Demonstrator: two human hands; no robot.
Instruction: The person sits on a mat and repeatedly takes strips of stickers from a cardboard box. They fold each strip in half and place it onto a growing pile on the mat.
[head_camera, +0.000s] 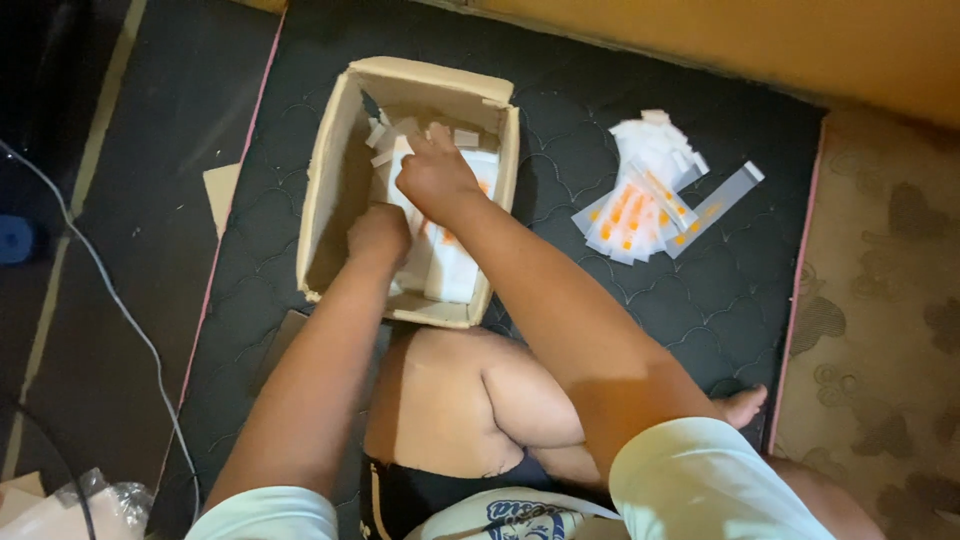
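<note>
At the far left I am seeing a thin white cable (120, 310) trailing over the dark floor, and a crumpled clear plastic bag (100, 500) lying in the bottom corner. Moving right, a cardboard box (335, 180) is sitting open on the dark quilted mattress (720, 300), its flaps standing up and its near wall rising between me and whatever lies at the bottom. My left hand (378, 235) is reaching down inside, knuckles up, fingers hidden among the contents, so I cannot tell how far it is closed. My right hand (432, 178) is pressing deeper in, fingers curled onto the white packets (455, 270), though its grip is also hidden from me. Those packets are lying in a loose heap in the box, flat, white, some marked with orange. Further right, well apart from the box, a fanned pile of strips (645, 205) is resting on the mattress, white and translucent with orange dots.
</note>
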